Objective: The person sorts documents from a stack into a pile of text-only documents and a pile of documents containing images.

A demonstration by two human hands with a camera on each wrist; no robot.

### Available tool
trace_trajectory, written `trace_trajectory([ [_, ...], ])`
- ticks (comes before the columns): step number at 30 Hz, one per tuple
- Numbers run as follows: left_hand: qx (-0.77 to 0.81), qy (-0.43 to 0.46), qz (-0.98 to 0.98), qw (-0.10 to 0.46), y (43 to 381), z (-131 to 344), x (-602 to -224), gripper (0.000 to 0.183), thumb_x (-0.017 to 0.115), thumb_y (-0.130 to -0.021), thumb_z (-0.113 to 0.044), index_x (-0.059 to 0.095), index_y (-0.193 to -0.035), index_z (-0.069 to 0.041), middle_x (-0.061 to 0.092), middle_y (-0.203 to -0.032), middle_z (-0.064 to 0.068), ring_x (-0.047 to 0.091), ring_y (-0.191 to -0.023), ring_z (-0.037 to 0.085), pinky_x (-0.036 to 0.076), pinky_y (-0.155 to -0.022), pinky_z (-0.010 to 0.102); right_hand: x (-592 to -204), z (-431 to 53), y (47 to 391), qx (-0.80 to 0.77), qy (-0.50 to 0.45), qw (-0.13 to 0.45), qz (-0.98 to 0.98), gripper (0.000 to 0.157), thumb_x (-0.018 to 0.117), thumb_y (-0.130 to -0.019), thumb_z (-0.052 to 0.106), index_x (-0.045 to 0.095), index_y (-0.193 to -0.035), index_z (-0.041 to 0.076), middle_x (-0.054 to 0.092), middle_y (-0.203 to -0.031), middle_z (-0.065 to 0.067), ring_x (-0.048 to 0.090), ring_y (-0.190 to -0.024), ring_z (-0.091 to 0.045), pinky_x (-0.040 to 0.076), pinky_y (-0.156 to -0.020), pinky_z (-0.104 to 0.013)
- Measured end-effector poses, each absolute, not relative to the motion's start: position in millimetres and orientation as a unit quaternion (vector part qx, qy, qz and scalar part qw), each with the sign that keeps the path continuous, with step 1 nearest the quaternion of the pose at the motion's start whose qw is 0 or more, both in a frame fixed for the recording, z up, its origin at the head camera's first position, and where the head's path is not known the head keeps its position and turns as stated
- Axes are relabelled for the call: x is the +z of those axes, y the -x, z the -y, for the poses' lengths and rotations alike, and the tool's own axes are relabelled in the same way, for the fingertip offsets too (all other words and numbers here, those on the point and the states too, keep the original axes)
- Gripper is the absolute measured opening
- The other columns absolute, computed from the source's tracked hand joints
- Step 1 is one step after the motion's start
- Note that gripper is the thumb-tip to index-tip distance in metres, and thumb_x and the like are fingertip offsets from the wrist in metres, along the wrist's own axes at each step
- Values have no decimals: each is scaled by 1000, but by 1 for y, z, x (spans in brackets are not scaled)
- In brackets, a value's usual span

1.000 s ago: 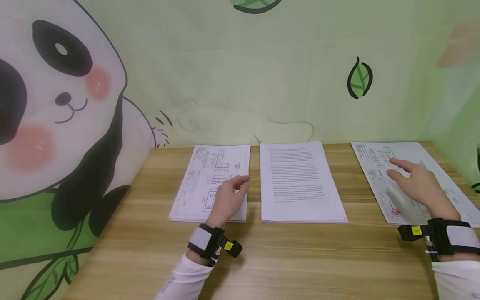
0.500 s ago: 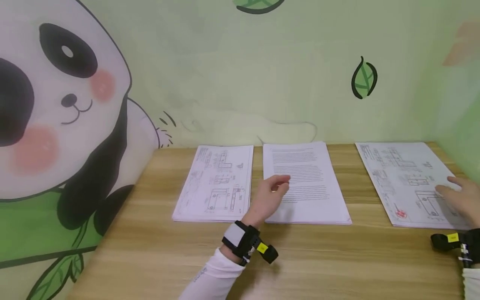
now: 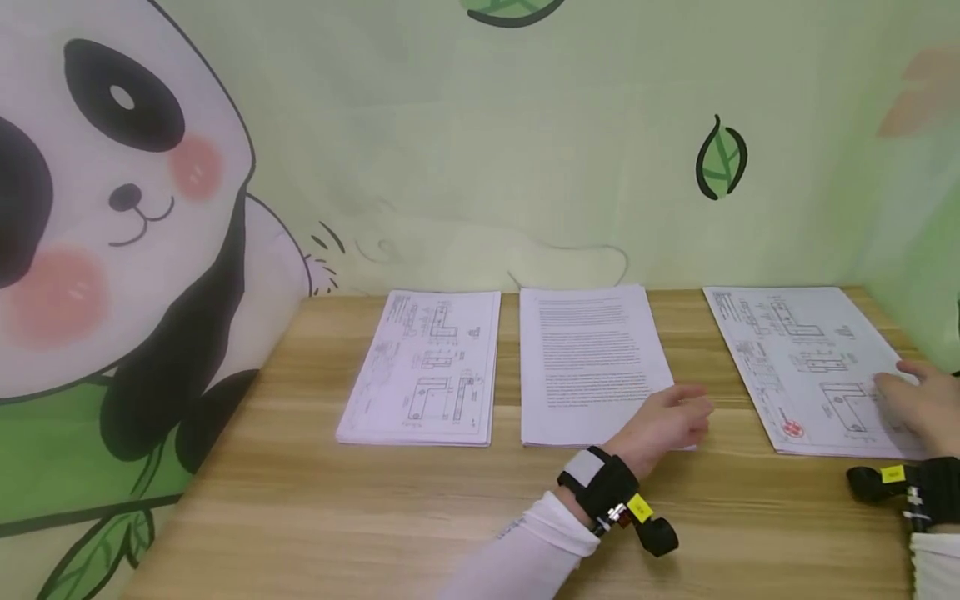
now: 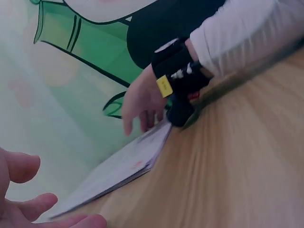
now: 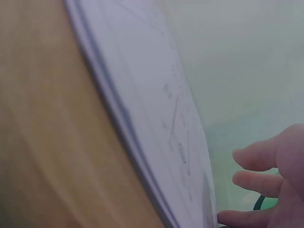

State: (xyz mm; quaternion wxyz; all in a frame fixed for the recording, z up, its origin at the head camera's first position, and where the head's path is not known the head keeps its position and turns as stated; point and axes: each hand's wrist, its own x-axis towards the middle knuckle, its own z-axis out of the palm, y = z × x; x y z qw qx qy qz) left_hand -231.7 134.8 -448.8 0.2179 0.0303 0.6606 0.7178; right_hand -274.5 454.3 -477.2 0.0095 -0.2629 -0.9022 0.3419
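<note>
Three paper stacks lie side by side. My left hand (image 3: 663, 427) is over the near right corner of the middle text-printed stack (image 3: 588, 354), covering part of it; its fingers are loosely bent and hold nothing in the left wrist view. On the right lies a stack of technical drawings (image 3: 806, 358) with a red mark (image 3: 792, 429). Above its right side is my right hand (image 3: 926, 408), partly cut off by the frame edge. In the right wrist view its fingers (image 5: 259, 183) are spread apart, with nothing between them. Another drawing stack (image 3: 420, 367) lies at left, untouched.
The stacks rest on a wooden table (image 3: 360, 517). A pale green wall cloth (image 3: 465, 167) with a panda picture (image 3: 127, 208) rises behind and at the left. Each wrist carries a strapped camera (image 3: 656, 533).
My left hand has moved right, from the left drawing stack across the middle stack to its right corner. My right hand has shifted right and nearer to me over the right stack.
</note>
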Motion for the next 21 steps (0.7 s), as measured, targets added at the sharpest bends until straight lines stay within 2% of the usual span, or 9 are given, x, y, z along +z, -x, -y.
trace_trajectory([
  [2, 741, -17, -627, 240, 232, -146, -456, 40, 59, -90, -21, 54, -127, -5, 63, -113, 9, 60, -107, 25, 48, -98, 44, -473, -449, 271, 348, 265, 19, 899, 65, 36, -94, 24, 14, -142, -13, 34, -124, -45, 47, -89, -50, 42, -65, -55],
  [6, 783, -7, -558, 276, 234, -160, -466, 38, 56, -91, -11, 50, -127, -1, 61, -114, 13, 58, -111, 30, 42, -104, 49, -466, -439, 265, 348, 269, 37, 897, 62, 37, -93, 21, 20, -141, -14, 39, -120, -45, 50, -84, -48, 40, -53, -41],
  [9, 792, -13, -533, 299, 237, -165, -467, 38, 54, -91, -6, 47, -128, -1, 61, -115, 15, 56, -115, 33, 39, -106, 51, -464, -437, 265, 353, 286, 42, 890, 61, 35, -93, 22, 20, -142, -12, 38, -124, -43, 50, -88, -48, 38, -52, -37],
  [13, 791, -13, -524, 315, 240, -169, -466, 36, 50, -93, -6, 45, -129, -2, 59, -120, 16, 53, -118, 34, 36, -108, 51, -468, -438, 270, 365, 302, 50, 879, 60, 34, -94, 23, 22, -143, -9, 35, -133, -41, 46, -97, -49, 36, -58, -42],
  [15, 792, -7, -523, 315, 241, -170, -465, 33, 49, -94, -8, 46, -126, -2, 59, -120, 17, 53, -117, 33, 35, -108, 52, -469, -438, 271, 371, 302, 50, 877, 60, 35, -94, 24, 23, -143, -8, 35, -133, -40, 45, -97, -48, 35, -58, -41],
  [20, 797, 27, -523, 301, 245, -177, -464, 23, 51, -93, -11, 57, -113, -1, 63, -109, 16, 58, -103, 29, 39, -105, 51, -468, -434, 269, 394, 292, 48, 870, 59, 35, -94, 24, 25, -142, -8, 33, -135, -39, 41, -100, -48, 38, -68, -52],
  [21, 797, 33, -526, 296, 246, -179, -464, 22, 52, -93, -11, 58, -111, -1, 64, -107, 16, 59, -101, 28, 41, -104, 51, -467, -432, 268, 399, 290, 51, 868, 59, 35, -94, 24, 26, -142, -8, 31, -137, -39, 39, -103, -50, 35, -74, -57],
])
